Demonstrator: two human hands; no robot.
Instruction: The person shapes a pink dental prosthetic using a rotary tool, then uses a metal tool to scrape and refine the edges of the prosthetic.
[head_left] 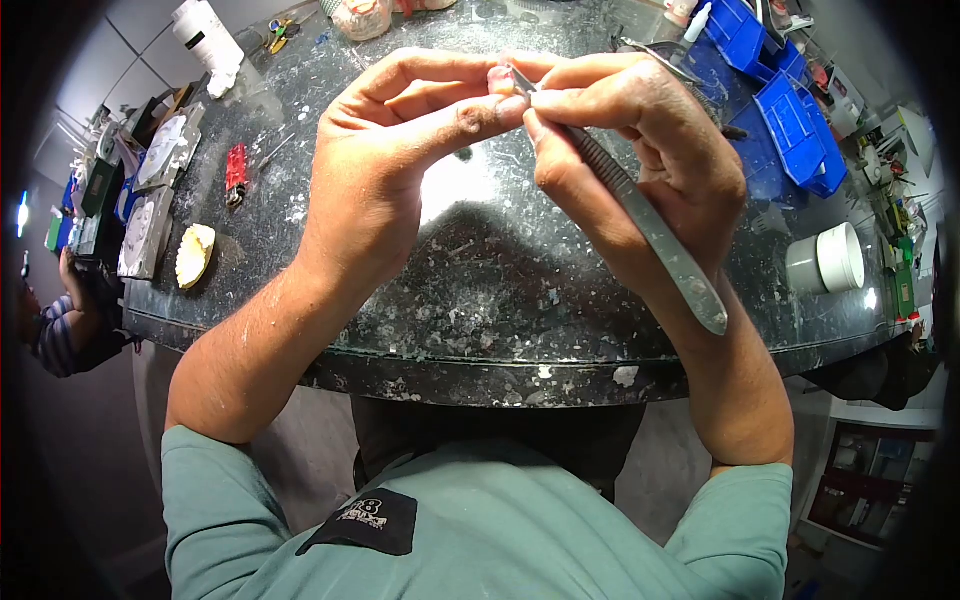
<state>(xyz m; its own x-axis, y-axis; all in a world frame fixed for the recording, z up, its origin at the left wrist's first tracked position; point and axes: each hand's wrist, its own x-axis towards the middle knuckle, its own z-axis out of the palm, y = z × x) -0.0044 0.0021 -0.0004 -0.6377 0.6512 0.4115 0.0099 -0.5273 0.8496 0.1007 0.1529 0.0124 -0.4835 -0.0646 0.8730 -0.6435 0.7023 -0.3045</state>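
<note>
My left hand [375,150] is closed, pinching a small pink and whitish piece [501,80] between thumb and fingertips above the bench. What the piece is, I cannot make out. In my right hand [655,130] is a metal scalpel [655,235] with a ridged grip, held like a pen. Its long flat handle slants down toward my right wrist. The scalpel's narrow tip meets the small piece, and the fingertips of both hands come close together there. Fingers partly hide the piece and the tip.
On the dark, white-spotted bench [480,300], a yellowish dental cast [195,256] and a red tool [236,176] lie left. A white bottle [207,42] stands behind. Blue bins [800,135] and a white tub [840,258] are right. Another person's arm [68,290] shows far left.
</note>
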